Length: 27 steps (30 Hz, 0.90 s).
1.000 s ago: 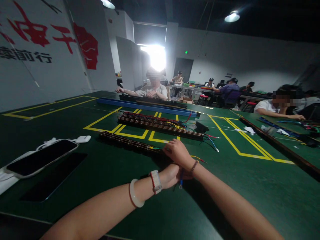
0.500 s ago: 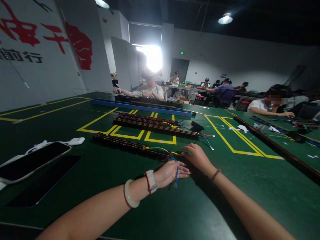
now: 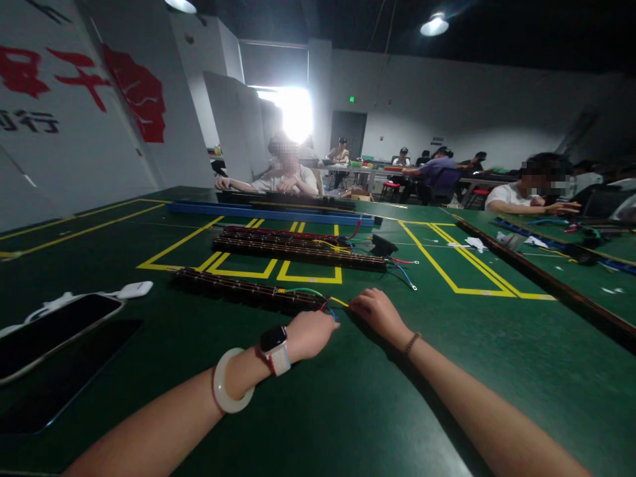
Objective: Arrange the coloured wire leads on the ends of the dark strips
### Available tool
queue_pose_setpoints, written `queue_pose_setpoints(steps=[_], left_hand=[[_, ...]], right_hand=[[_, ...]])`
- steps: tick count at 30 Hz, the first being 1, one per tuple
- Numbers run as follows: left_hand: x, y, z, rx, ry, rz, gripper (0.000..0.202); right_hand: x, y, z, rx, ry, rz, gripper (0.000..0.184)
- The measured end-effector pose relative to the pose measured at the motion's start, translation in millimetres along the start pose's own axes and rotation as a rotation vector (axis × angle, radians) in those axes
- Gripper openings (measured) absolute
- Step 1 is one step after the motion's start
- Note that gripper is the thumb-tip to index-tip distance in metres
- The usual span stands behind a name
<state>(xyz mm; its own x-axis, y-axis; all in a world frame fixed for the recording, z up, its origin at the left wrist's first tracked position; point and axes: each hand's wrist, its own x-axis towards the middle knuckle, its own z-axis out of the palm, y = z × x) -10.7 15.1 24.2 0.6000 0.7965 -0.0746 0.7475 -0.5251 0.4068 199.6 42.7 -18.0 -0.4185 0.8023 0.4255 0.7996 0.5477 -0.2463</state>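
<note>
A dark, narrow strip (image 3: 243, 289) with several metal rails lies in front of me, coloured wires coming from its right end. At that end my left hand (image 3: 312, 334) is closed palm down, a short bit of blue wire (image 3: 334, 317) showing at its fingertips; the rest of that wire is hidden under the hand. My right hand (image 3: 375, 313) pinches the free end of a yellow wire (image 3: 339, 301), which runs taut-looking from the strip. A green wire (image 3: 305, 289) arches over the strip's end.
Beyond lie more dark strips (image 3: 298, 248) with loose wire ends, then a long blue channel (image 3: 278, 213). Phones (image 3: 59, 324) lie at the left. A long dark bar (image 3: 536, 271) runs along the right. Yellow tape (image 3: 311, 281) marks the green table. Co-workers sit opposite and at the right.
My left hand has turned from palm up with fingers extended to palm down and closed. The blue wire's hanging end is now hidden. My right fingers have closed on the yellow wire.
</note>
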Motion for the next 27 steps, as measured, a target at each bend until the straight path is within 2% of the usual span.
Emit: queue_pose_setpoints(steps=[2, 3, 7, 10, 14, 17, 19, 23, 27], left_hand=[[-4.2, 3.2, -2.9, 0.303, 0.018, 0.064, 0.035], [-6.3, 5.3, -4.4, 0.388, -0.003, 0.083, 0.036], [-10.8, 11.8, -9.2, 0.503, -0.079, 0.100, 0.036], [-10.0, 12.5, -10.5, 0.516, -0.114, 0.079, 0.036], [-8.2, 8.3, -15.3, 0.414, -0.085, 0.045, 0.043], [-8.2, 4.6, -26.6, 0.195, -0.104, -0.082, 0.059], [-8.6, 2.9, -37.0, 0.107, -0.100, -0.177, 0.061], [-8.8, -1.0, -53.4, 0.214, -0.042, -0.304, 0.043], [-7.2, -7.2, -54.6, 0.334, 0.028, -0.345, 0.040]], right_hand=[[-0.2, 0.1, 0.3, -0.010, 0.002, -0.001, 0.017], [-0.1, -0.1, 0.2, -0.012, 0.001, -0.003, 0.017], [0.2, -1.0, -1.1, -0.017, -0.005, -0.010, 0.019], [0.1, -1.0, -1.6, -0.026, -0.010, -0.014, 0.019], [-0.3, -0.5, -1.4, -0.023, -0.011, -0.020, 0.019], [-0.4, -0.7, -1.3, -0.016, -0.016, -0.023, 0.019], [-0.4, -1.1, -1.2, -0.011, -0.023, -0.022, 0.019], [-0.2, -1.5, -1.2, -0.014, -0.031, -0.019, 0.018], [0.2, -0.9, -0.9, -0.012, -0.039, -0.025, 0.019]])
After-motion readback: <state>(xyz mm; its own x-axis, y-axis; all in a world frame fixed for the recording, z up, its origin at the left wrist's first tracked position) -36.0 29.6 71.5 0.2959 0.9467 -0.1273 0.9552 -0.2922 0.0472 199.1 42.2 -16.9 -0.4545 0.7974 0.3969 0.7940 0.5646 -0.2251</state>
